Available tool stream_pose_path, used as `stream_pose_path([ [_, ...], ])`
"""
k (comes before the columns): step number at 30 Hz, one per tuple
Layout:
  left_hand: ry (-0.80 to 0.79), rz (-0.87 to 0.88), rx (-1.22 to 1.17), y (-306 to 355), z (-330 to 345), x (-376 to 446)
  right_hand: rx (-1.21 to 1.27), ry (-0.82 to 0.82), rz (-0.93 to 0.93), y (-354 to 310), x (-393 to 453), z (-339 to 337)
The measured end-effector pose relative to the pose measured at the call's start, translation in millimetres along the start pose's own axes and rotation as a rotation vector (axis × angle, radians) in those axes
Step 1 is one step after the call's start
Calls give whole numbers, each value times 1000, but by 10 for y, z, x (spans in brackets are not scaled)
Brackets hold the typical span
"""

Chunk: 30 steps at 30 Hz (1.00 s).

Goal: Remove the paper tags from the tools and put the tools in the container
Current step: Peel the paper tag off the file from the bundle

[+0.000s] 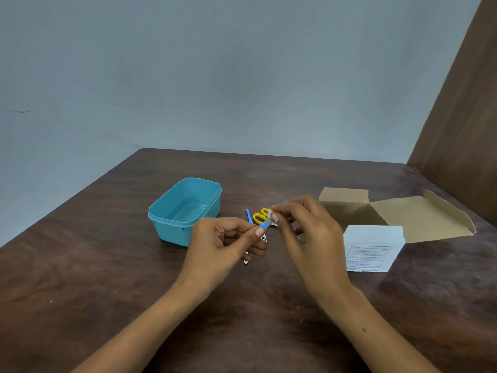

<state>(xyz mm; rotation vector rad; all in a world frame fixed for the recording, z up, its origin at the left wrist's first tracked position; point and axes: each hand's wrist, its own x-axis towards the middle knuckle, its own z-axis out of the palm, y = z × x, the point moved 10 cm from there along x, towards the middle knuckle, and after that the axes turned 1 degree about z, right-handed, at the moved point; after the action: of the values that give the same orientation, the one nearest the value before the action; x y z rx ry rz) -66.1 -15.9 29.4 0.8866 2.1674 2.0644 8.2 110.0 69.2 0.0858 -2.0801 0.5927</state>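
Blue-handled tool [264,226] gripped by left hand [224,244]; right hand [306,227] fingers pinch its paper tag [269,212].

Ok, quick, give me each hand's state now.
Left hand: pinches the blue-handled tool.
Right hand: fingertips pinch the paper tag at the tool's tip.

Glossy teal plastic container [172,211], matt brown cardboard box [414,216], worn wooden table [107,265]
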Motion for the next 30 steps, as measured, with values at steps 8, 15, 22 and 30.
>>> stream_pose_path([
  [8,16,-87,-140,-69,-16,17,86,68,16,-20,1,-117],
  [15,1,7,-5,25,-9,-4,45,5,8,-29,-24,-14],
  [22,-16,34,54,28,22,-17,0,69,127,165,1,-91],
  [30,0,83,111,62,-2,-9,-9,117,193,305,44,-130],
])
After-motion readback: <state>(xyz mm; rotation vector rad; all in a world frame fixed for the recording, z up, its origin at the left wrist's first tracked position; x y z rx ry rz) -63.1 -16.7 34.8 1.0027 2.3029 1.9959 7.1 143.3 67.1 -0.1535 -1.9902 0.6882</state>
